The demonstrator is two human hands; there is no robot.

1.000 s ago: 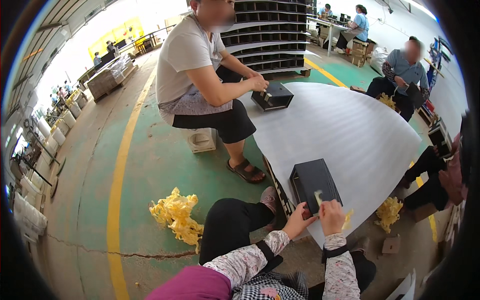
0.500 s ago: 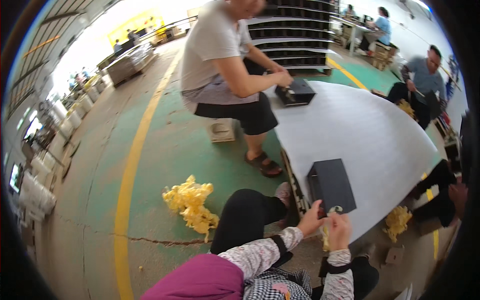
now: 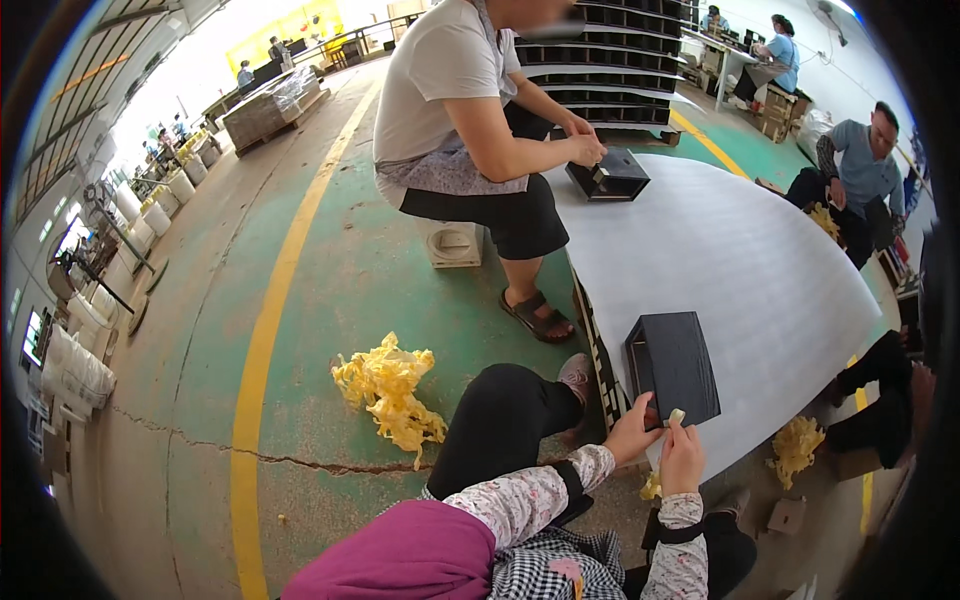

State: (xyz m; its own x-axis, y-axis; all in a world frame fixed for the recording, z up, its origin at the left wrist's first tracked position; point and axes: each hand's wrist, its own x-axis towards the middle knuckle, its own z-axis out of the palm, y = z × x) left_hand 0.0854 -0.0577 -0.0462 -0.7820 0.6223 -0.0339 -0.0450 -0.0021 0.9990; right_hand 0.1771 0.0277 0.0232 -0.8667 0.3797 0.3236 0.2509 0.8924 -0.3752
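Note:
A black open-fronted box rests on the white sheet near me, its opening turned to the left. My left hand grips its near left corner, fingers closed against the edge. Just to the right, my right hand pinches a small cream-coloured piece at the box's near edge. That piece is too small to name surely. Below my hands, a bit of yellow strip shows at the sheet's edge.
The white sheet covers a low platform. Across it, a seated person works on another black box. Crumpled yellow strips lie on the floor to my left, with another heap at right. Stacked black boxes stand behind.
My hands have drawn slightly apart at the box's near edge. The pale piece now sticks up from my right fingertips, and the yellow strip that hung between my hands no longer shows there.

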